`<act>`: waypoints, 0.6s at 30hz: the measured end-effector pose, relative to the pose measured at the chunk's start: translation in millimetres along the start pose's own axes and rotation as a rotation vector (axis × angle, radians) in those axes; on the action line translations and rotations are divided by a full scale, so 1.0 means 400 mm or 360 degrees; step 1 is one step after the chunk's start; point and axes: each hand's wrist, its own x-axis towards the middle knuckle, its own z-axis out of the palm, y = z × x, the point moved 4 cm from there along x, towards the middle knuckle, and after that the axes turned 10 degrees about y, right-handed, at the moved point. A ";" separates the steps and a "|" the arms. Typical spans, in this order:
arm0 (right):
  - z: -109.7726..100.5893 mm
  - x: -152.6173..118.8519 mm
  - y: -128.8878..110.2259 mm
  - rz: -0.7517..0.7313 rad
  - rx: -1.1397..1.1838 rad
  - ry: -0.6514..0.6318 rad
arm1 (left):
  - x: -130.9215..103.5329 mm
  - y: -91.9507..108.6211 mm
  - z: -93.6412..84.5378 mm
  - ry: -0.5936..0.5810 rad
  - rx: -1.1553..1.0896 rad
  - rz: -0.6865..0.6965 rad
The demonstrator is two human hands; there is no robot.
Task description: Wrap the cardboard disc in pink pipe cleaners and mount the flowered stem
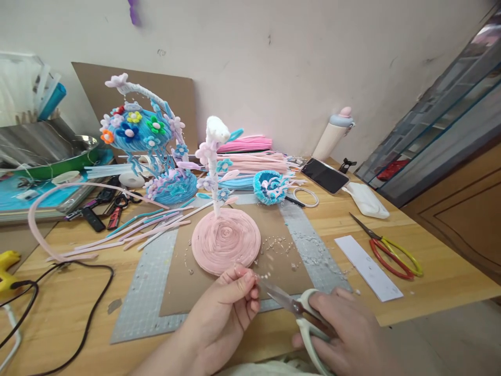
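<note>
My left hand (225,308) is closed in a pinch at the front of the cardboard. A short strand of tiny pale beads (266,275) shows at its fingertips. My right hand (352,326) grips pale-handled scissors (289,302), the blades parted slightly and pointing at the left fingertips. Just beyond the left hand lies a pink coiled pipe-cleaner disc (238,245). From its back edge rises a white wrapped stem (213,180) with fuzzy flowers and leaves and a white curled top. Loose clear beads (279,245) are scattered to the disc's right.
Brown cardboard (180,282) lies on a grey cutting mat (136,313). Behind stand a blue flowered pipe-cleaner ornament (143,130) and a blue fuzzy cup shape (270,187). Right are red-and-yellow scissors (395,256), a white card (368,269) and a phone (324,176). A black cable (105,297) crosses the left.
</note>
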 end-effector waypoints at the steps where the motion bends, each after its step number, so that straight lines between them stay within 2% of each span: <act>1: 0.002 -0.001 0.001 0.0009 -0.0011 -0.0002 | 0.001 -0.002 0.001 0.0001 -0.0002 -0.0002; 11: 0.003 -0.007 -0.001 0.0144 -0.0034 -0.0092 | 0.006 -0.003 0.003 0.0052 -0.0074 0.0038; 18: 0.010 -0.007 0.000 0.0100 -0.0033 -0.0055 | 0.002 -0.010 0.014 -0.0024 -0.0039 0.0084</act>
